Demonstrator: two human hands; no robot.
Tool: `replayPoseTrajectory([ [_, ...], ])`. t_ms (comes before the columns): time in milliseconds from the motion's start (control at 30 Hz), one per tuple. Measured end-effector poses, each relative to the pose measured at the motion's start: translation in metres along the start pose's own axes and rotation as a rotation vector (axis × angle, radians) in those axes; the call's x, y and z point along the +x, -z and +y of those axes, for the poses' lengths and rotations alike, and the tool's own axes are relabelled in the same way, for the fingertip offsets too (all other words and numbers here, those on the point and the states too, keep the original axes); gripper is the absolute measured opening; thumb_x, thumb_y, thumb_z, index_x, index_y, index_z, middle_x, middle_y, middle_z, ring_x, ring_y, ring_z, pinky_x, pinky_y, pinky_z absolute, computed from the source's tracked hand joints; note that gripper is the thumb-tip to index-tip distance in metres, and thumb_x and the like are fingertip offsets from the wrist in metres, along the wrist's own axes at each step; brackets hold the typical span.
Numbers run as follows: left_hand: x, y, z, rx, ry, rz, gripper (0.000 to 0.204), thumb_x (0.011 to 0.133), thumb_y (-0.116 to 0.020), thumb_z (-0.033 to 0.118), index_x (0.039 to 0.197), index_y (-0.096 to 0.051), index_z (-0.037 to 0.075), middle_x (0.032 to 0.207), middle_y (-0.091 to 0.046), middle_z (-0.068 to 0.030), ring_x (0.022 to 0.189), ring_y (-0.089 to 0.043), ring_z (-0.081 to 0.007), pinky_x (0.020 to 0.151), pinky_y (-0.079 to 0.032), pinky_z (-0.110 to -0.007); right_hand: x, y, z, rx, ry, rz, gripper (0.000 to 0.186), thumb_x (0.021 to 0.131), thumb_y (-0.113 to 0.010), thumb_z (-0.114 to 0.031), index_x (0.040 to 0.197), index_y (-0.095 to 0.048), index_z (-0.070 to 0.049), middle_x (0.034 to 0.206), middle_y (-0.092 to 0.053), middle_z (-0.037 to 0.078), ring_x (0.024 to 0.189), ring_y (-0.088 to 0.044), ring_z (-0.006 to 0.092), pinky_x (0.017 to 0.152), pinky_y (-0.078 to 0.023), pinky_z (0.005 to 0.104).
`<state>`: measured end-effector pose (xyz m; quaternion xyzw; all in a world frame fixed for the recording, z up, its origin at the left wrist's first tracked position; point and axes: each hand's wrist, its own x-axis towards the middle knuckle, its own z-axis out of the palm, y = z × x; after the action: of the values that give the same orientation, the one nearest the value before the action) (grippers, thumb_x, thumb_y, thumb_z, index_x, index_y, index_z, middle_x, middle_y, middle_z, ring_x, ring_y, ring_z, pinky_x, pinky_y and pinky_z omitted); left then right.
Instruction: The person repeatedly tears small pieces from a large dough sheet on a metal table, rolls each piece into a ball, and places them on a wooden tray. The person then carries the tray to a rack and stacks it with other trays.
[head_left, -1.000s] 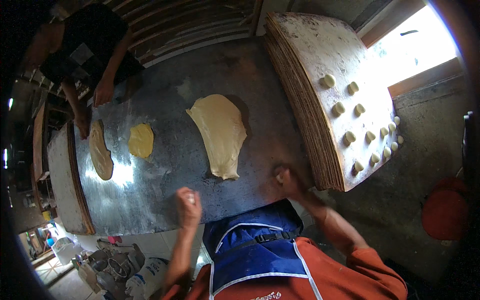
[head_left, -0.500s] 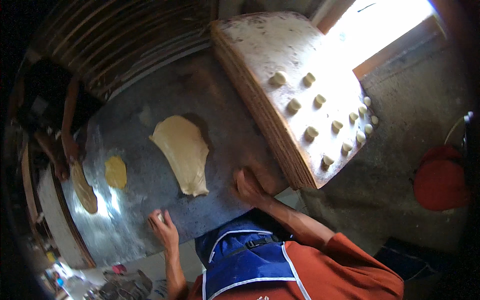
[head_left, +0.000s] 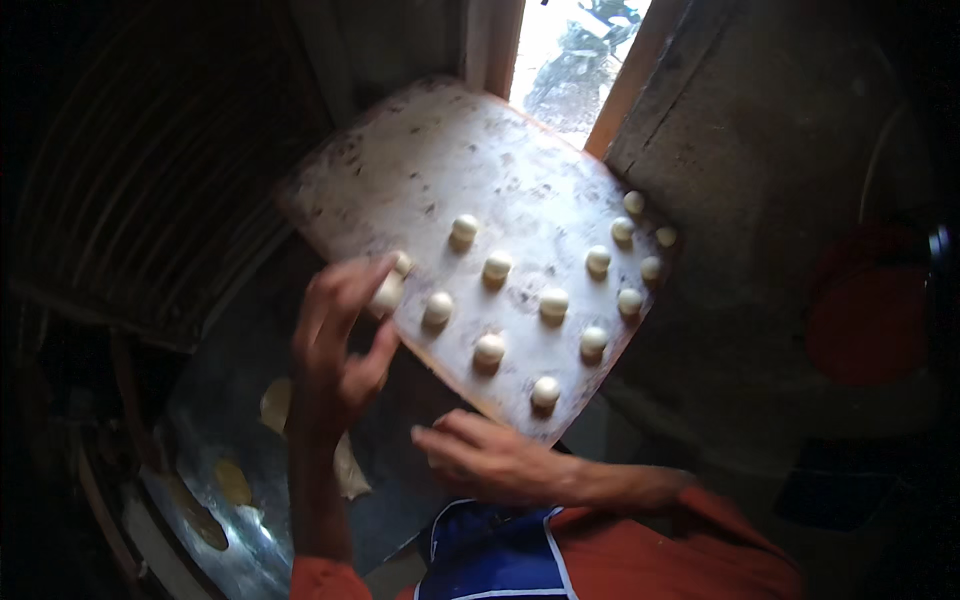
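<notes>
My left hand reaches over the near left edge of a floured board. A small pale dough ball is at its fingertips, with the thumb below. Just beyond it another dough ball shows, partly hidden by the fingers. My right hand is palm down by the board's front corner, fingers curled in; whatever lies beneath is hidden. Several round dough balls sit spaced out on the board's right half. Behind my left forearm, a large piece of dough is partly visible on the metal-looking table.
A flat yellow piece and a long flat dough piece lie on the table's left. A co-worker's dim arm is beyond them. A bright window is past the board; a red round object stands right.
The view has turned toward the board. My left hand has gone from the table's near edge up to the board with a dough ball. My right hand stays near the board's front corner.
</notes>
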<state>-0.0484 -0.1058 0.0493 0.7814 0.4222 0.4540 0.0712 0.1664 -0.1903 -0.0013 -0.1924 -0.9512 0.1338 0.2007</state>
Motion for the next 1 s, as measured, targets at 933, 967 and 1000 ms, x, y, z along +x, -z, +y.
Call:
replayPoseTrajectory([
  [933, -0.336, -0.038, 0.043, 0.482, 1.213, 0.41, 0.039, 0.08, -0.084, 0.011, 0.112, -0.062, 0.003, 0.105, -0.06, -0.0173, 0.101, -0.062, -0.0363, 0.087, -0.051, -0.047, 0.023, -0.083, -0.051, 1.014, -0.532, -0.303, 0.047, 0.095, -0.075, -0.02, 0.134, -0.059, 0.0, 0.093, -0.066, 0.01, 0.085, -0.063, 0.0197, 0.076, -0.053, 0.036],
  [967, -0.336, -0.038, 0.032, 0.6, 1.177, 0.373, 0.039, 0.081, -0.083, 0.012, 0.111, -0.062, 0.003, 0.107, -0.06, -0.0194, 0.103, -0.061, -0.0398, 0.089, -0.051, -0.049, 0.022, -0.103, -0.057, 1.038, -0.599, -0.372, 0.045, 0.097, -0.073, -0.024, 0.133, -0.059, 0.001, 0.094, -0.067, 0.01, 0.085, -0.063, 0.0191, 0.076, -0.053, 0.0363],
  [1000, -0.347, -0.035, 0.024, 0.578, 1.172, 0.376, 0.028, 0.083, -0.08, 0.008, 0.105, -0.063, 0.001, 0.104, -0.063, -0.018, 0.098, -0.063, -0.038, 0.085, -0.052, -0.047, 0.023, -0.125, -0.06, 1.066, -0.676, -0.426, 0.045, 0.1, -0.07, -0.028, 0.132, -0.06, 0.001, 0.095, -0.067, 0.01, 0.086, -0.063, 0.0188, 0.077, -0.053, 0.0359],
])
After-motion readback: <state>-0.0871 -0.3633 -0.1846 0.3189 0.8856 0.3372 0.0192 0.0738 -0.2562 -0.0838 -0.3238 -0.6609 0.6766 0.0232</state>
